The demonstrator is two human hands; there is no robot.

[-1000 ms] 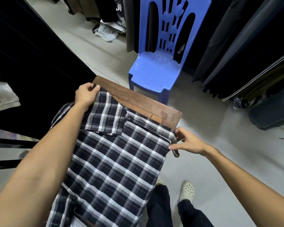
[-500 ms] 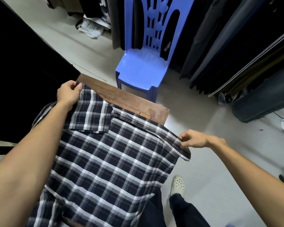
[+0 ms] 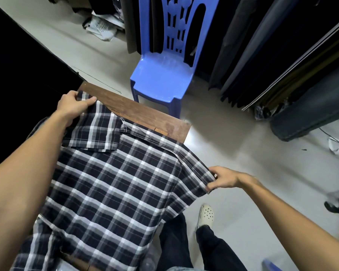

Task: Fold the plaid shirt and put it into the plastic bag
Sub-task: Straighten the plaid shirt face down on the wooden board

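The navy and white plaid shirt (image 3: 114,184) lies spread over a small brown wooden table (image 3: 145,116), one sleeve folded across its upper left. My left hand (image 3: 74,103) pinches the shirt's far left corner at the table's back edge. My right hand (image 3: 222,179) grips the shirt's right shoulder edge, pulled out past the table's right side. A bit of clear plastic (image 3: 67,267) peeks out under the shirt's near hem; I cannot tell whether it is the bag.
A blue plastic chair (image 3: 162,75) stands just beyond the table. Dark garments (image 3: 262,45) hang at the right and back. A black surface (image 3: 22,79) fills the left. My legs and a white clog (image 3: 205,215) are below on the grey floor.
My right hand has drawn the shirt's right edge outward and toward me, off the table's side. My left hand keeps its hold on the far corner.
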